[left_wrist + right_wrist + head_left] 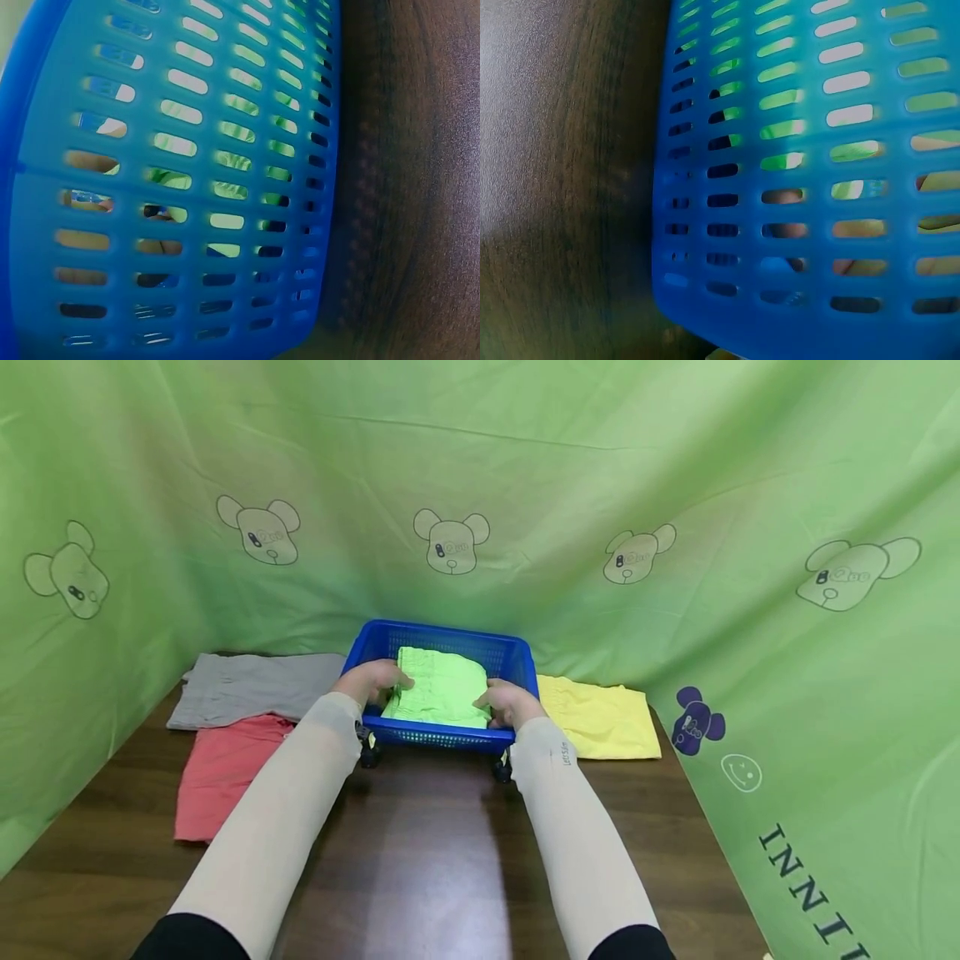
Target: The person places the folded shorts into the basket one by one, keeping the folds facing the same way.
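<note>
A folded bright green garment (pixel 442 689) lies inside a blue plastic basket (pixel 442 737) at the centre of the head view. My left hand (pixel 372 681) holds its left side, the thumb on top. On the opposite side, my right hand (pixel 510 700) grips the garment, also with the thumb over it. The fingers under the cloth are mostly hidden. Both wrist views look at the slotted basket wall (pixel 176 180); bits of green cloth (pixel 782 100) and fingers show through the slots.
Left of the basket lie a folded grey garment (pixel 255 689) and a red one (pixel 225 768) that meets its front edge. A folded yellow garment (pixel 600 718) lies to the right. Green printed curtain (pixel 525 577) hangs behind and at the sides of the dark wooden surface (pixel 427 852).
</note>
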`<state>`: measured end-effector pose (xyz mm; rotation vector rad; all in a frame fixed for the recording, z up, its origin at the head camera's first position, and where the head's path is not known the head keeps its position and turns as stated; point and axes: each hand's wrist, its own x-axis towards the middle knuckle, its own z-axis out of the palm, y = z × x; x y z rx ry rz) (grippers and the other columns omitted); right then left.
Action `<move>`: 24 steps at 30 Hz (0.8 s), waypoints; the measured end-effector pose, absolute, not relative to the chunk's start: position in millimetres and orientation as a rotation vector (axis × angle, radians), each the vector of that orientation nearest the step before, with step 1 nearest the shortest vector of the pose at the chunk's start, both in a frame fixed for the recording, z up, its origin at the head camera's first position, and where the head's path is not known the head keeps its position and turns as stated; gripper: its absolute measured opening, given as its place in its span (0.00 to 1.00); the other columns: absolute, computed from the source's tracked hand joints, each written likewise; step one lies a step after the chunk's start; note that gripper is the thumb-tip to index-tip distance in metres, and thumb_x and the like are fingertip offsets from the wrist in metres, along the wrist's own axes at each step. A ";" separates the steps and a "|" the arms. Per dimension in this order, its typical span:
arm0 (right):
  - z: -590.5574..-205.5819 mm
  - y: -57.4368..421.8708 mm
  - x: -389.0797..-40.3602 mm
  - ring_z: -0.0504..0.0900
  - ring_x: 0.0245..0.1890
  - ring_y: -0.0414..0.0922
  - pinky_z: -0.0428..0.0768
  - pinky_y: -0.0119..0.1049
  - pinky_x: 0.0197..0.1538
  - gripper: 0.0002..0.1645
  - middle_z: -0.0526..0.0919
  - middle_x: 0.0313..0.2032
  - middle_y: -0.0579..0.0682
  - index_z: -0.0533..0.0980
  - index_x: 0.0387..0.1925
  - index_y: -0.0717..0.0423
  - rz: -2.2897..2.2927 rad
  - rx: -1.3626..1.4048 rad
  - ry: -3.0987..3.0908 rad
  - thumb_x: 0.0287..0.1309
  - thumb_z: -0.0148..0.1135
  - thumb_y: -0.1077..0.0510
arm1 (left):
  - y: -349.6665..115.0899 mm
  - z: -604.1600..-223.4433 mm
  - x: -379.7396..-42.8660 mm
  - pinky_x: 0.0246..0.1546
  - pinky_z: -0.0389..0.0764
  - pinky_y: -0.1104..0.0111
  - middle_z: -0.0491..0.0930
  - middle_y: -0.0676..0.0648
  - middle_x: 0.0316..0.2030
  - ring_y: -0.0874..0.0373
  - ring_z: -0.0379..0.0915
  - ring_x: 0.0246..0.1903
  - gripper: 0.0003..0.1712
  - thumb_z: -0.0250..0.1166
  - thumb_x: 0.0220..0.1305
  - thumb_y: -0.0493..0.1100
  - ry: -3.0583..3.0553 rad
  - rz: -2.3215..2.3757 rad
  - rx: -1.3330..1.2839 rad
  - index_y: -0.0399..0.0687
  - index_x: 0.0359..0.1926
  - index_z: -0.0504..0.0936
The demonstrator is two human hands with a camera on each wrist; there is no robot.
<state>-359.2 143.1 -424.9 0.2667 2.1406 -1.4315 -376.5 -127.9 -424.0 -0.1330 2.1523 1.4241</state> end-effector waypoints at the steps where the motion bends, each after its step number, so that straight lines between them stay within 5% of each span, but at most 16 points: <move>1: -424.3 143.6 -358.6 0.66 0.25 0.41 0.81 0.37 0.37 0.52 0.42 0.82 0.52 0.43 0.83 0.43 -1.421 0.269 2.146 0.69 0.60 0.64 | -128.1 -424.0 -376.4 0.72 0.63 0.44 0.31 0.36 0.81 0.30 0.44 0.77 0.52 0.58 0.76 0.43 2.144 1.423 -0.133 0.43 0.81 0.29; 4: -423.1 144.6 -356.6 0.76 0.53 0.47 0.82 0.40 0.44 0.51 0.42 0.82 0.52 0.44 0.83 0.44 -1.411 0.267 2.156 0.69 0.60 0.65 | -128.7 -424.9 -376.1 0.70 0.66 0.43 0.31 0.37 0.81 0.30 0.46 0.76 0.49 0.56 0.78 0.42 2.111 1.438 -0.132 0.43 0.82 0.30; 7: -423.1 144.8 -354.9 0.54 0.78 0.53 0.82 0.43 0.48 0.50 0.40 0.82 0.53 0.44 0.83 0.45 -1.424 0.242 2.145 0.70 0.58 0.66 | -129.9 -424.6 -374.9 0.69 0.67 0.43 0.30 0.38 0.82 0.30 0.44 0.77 0.47 0.54 0.79 0.42 2.079 1.475 -0.135 0.42 0.82 0.31; 13: -421.5 144.3 -350.3 0.63 0.73 0.59 0.83 0.41 0.46 0.51 0.43 0.82 0.54 0.44 0.83 0.47 -1.349 0.187 2.193 0.69 0.60 0.63 | -131.8 -422.8 -371.3 0.68 0.69 0.42 0.32 0.38 0.82 0.30 0.45 0.76 0.47 0.53 0.80 0.45 2.086 1.517 -0.131 0.44 0.82 0.31; 19: -412.7 142.0 -341.1 0.64 0.73 0.60 0.73 0.51 0.68 0.55 0.45 0.82 0.52 0.46 0.82 0.50 -1.208 0.053 2.288 0.65 0.68 0.58 | -131.9 -418.6 -369.5 0.67 0.68 0.41 0.32 0.39 0.82 0.30 0.44 0.77 0.47 0.53 0.80 0.48 2.111 1.518 -0.101 0.43 0.82 0.31; 24: -404.3 138.4 -334.5 0.69 0.70 0.60 0.67 0.55 0.72 0.54 0.50 0.81 0.55 0.47 0.82 0.52 -1.063 -0.008 2.374 0.65 0.68 0.57 | -131.1 -409.7 -367.4 0.66 0.68 0.38 0.32 0.38 0.82 0.30 0.44 0.77 0.45 0.52 0.80 0.48 2.125 1.474 -0.098 0.44 0.82 0.33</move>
